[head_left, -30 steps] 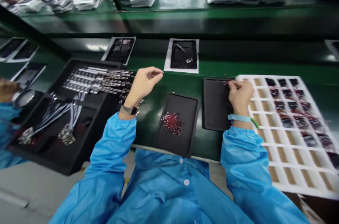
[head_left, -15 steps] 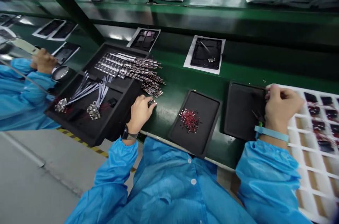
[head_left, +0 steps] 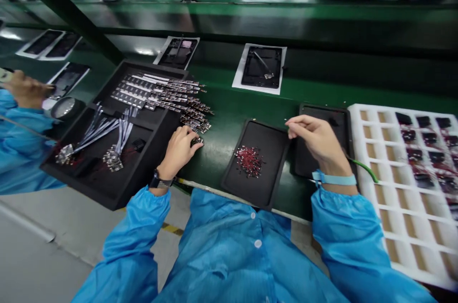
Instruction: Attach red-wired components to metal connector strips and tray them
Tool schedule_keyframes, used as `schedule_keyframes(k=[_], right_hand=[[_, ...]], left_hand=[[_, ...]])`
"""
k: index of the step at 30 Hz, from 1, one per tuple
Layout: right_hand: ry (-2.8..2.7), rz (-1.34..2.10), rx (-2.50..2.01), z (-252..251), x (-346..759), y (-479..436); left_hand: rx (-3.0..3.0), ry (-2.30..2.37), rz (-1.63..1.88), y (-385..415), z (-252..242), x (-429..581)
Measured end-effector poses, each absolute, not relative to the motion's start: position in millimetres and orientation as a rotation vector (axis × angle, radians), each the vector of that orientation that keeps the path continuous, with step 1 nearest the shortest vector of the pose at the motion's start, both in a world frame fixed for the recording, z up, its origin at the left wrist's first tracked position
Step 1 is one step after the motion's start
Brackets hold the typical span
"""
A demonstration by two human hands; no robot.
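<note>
My left hand [head_left: 181, 149] is closed round a small circuit board [head_left: 196, 141], whose edge shows between thumb and forefinger. It rests on the green bench just right of a deep black tray [head_left: 121, 193]. Just beyond are strips of circuit boards [head_left: 195, 114] that overhang this tray's right side. My right hand [head_left: 315, 138] has its thumb and fingertips pinched together over the far right corner of a flat black tray [head_left: 236, 188]. Anything in that pinch is too small to make out. On the flat tray lies a heap of small red-and-black parts [head_left: 249, 161].
Right of my right hand are a second flat black tray [head_left: 304, 164] and a white compartment tray [head_left: 390, 169] with black parts on red wires. Tablet-like panels [head_left: 261, 67] lie at the back. Left, a co-worker's hand [head_left: 26, 88] is near a round dish [head_left: 63, 108].
My right hand has come left and down from beside the white tray to the flat tray's corner. My left hand keeps the circuit board. The view has shifted slightly right.
</note>
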State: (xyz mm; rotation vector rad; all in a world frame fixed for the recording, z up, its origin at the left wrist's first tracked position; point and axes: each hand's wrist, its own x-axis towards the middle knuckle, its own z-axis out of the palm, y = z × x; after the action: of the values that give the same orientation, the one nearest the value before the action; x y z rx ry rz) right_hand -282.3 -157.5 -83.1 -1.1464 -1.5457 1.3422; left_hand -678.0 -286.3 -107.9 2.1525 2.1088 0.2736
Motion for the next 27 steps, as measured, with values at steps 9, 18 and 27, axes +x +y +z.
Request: schedule_keyframes(k=[9, 18, 27], right_hand=[[-1.693, 1.437, -1.148, -86.4, -305.2, -175.4], [-1.728, 1.358, -1.103, -83.0, -307.6, -180.0], [-1.702, 1.302, -1.104, -76.5, -310.0, -183.9]], left_hand=[[1.807, 1.966, 0.377, -287.8, -86.8, -673.8], [1.485, 1.835, 1.032, -308.5, 15.3, -628.9], [1.013, 1.235, 1.768, -235.7, -12.3, -597.7]])
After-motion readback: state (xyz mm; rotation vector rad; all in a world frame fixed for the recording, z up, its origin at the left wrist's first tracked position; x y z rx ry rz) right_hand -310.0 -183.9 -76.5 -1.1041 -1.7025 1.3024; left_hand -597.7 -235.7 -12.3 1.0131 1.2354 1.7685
